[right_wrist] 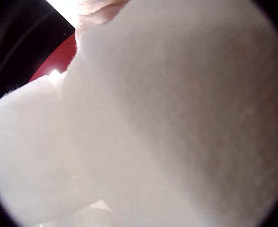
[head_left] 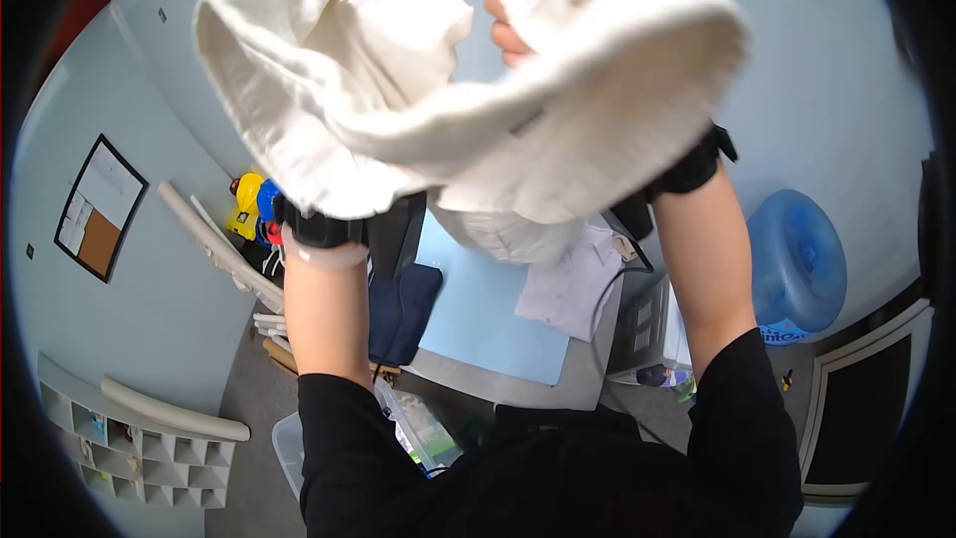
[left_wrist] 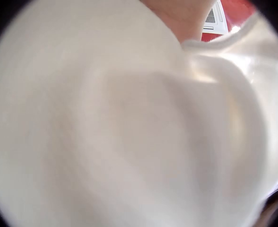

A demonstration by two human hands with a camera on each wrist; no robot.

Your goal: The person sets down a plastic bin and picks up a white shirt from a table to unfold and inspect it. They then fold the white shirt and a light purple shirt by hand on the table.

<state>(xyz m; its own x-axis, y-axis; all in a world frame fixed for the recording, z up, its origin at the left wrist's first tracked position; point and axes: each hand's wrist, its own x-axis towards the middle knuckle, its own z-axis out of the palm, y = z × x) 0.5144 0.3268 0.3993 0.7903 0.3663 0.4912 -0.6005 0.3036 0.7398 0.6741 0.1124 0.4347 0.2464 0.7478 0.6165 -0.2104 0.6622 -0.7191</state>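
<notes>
A cream-white garment (head_left: 398, 130) hangs raised in front of me in the head view, its thick band curving across and a small dark mark on it. Fingers of my right hand (head_left: 508, 38) grip the gathered cloth near the top. My left hand is hidden behind the garment's left part in the head view, where the cloth is bunched and held up. Close white cloth fills most of the left wrist view, with a piece of the left hand (left_wrist: 181, 16) above it. In the right wrist view, skin of the right hand shows at the top edge over the cloth.
Below is a table with a light blue mat (head_left: 488, 339), a folded lilac shirt (head_left: 568, 284) and folded navy cloth (head_left: 403, 314). A blue water bottle (head_left: 797, 259) stands at right, a grey bin (head_left: 647, 329) beside the table. A clear plastic box (head_left: 418, 428) sits low in front.
</notes>
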